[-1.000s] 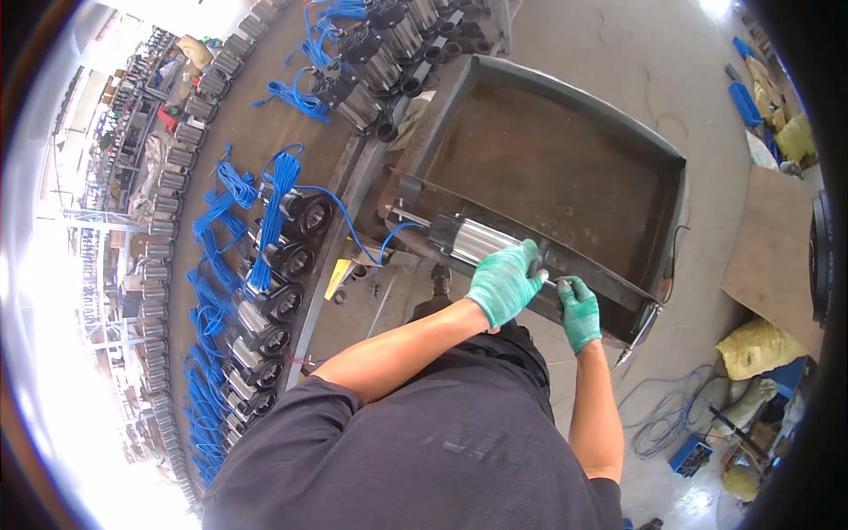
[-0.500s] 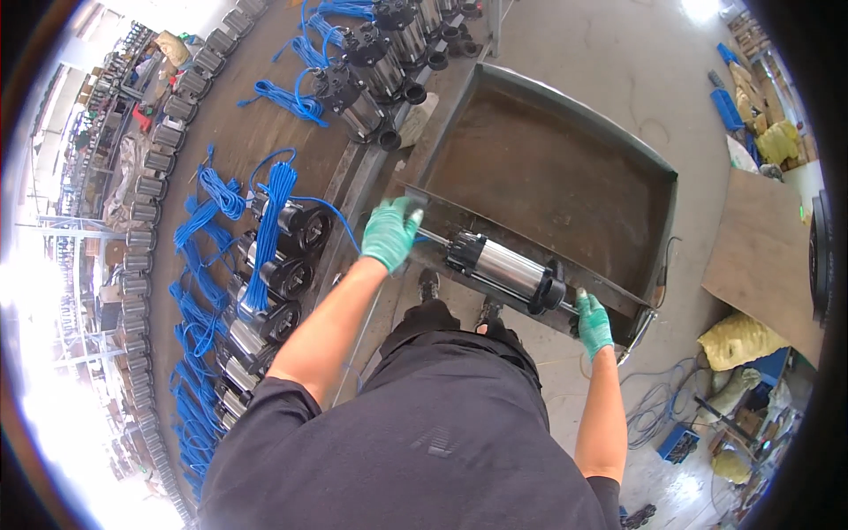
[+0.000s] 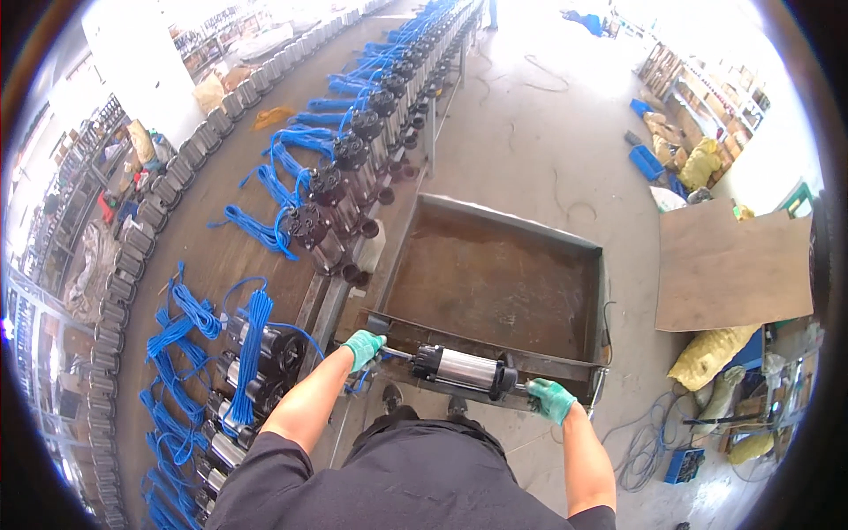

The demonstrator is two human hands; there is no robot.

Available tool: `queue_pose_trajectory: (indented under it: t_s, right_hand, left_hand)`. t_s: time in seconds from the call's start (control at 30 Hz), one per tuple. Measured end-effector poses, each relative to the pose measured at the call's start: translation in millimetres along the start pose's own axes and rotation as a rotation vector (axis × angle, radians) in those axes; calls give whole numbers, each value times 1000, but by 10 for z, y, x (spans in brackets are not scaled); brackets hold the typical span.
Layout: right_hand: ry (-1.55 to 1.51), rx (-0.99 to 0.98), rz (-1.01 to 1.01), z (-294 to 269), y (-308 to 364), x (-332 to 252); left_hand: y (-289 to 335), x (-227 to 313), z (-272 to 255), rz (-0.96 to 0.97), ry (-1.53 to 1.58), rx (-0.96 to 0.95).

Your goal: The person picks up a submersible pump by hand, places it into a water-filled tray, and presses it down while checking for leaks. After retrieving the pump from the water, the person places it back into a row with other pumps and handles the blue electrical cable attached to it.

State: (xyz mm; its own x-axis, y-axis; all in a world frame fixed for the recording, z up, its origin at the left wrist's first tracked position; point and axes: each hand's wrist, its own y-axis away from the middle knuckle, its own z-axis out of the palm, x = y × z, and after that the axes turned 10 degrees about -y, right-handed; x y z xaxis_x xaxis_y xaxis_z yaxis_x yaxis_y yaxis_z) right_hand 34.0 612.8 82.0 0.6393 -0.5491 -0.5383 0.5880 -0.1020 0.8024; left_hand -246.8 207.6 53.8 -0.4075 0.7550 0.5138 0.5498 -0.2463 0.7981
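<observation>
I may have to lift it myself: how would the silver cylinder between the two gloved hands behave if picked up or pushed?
The silver cylinder looks metallic, so it is probably stiff and rather heavy for its size. Its smooth, shiny side might feel slippery. Being round, it could roll if pushed, though a black end piece may hinder that.

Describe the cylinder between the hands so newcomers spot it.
Find the big tray. Along its near side, between the left hand and right hand, lies a black-ended silver cylinder. Similar units line the bench; this one lies apart.
</observation>
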Motion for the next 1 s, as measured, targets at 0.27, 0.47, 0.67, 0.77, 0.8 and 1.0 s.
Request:
queue_pose_trajectory:
  t_s: [0.27,0.47,0.67,0.77,0.8,1.0]
  right_hand:
    - [1529,109,-423,35,-174,18]
    - [1578,212,-378,37,-268,38]
    - [828,106,-53,215,147,-194]
    - [485,198,105,230,95,-209]
    - [484,199,103,212,69,-186]
    - [-93,23,-23,-73,-151,163]
  left_hand:
    - [279,-103,-167,972,-792,409]
    - [97,-176,-340,732,-687,102]
    - [-86,70,-157,11,36,-115]
    - [-134,-317,-98,430,-29,132]
    - [-175,-455,-85,860,-110,307]
    - [32,-192,-179,918,-470,308]
